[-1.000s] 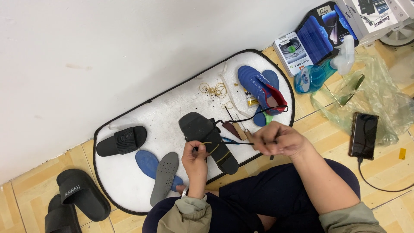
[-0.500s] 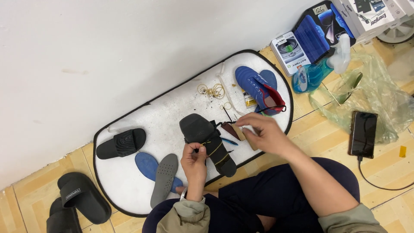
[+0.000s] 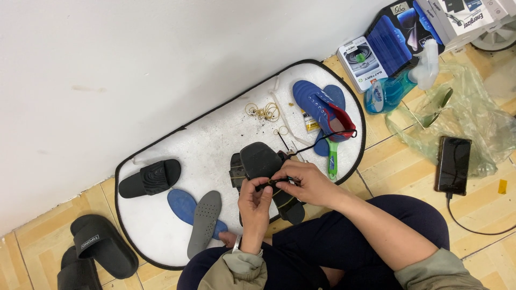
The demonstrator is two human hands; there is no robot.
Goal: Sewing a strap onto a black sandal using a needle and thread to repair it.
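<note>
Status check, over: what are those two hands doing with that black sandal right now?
Left hand and right hand both pinching the strap of the black sandal, over the white mat. Blue shoe and grey insole lie clear.

Plain white wall (image 3: 161,59) meeting a tan tiled floor (image 3: 387,156); a white, black-edged mat (image 3: 215,139) lies against the wall.

Slide (image 3: 150,178) left of insoles (image 3: 204,223) on mat (image 3: 215,134).
</note>
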